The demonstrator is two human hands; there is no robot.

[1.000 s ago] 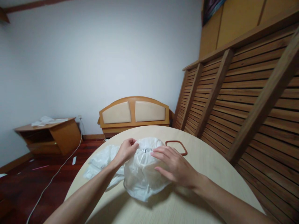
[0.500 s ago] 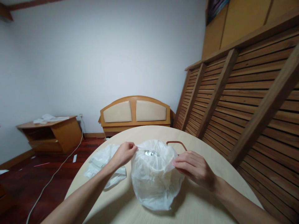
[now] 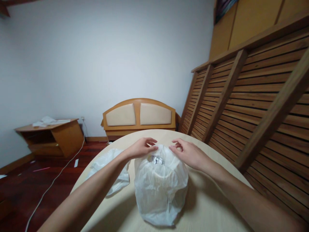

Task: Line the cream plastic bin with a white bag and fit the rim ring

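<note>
A thin white plastic bag is wrapped around a bulky rounded thing on the table, close in front of me. Through a gap at its top shows a shiny silver patch; the rest of the contents is hidden. At the bag's upper left edge is my left hand, thumb and fingers apart, the thumb by the plastic. My right hand is at the upper right edge, its fingers curved and parted, thumb tip by the plastic. Neither visibly pinches the bag. Another crumpled white plastic bag lies to the left, partly behind my left forearm.
The round pale table fills the near middle. Beyond it stands a padded wooden headboard. Wooden slatted panels lean on the right. A low cabinet stands at left, with a white cable across the dark floor.
Both hands have let go of the bag's sides and moved up and inward to its far edge. The bag sits slightly nearer me. The brown bent handle behind it is out of sight.
</note>
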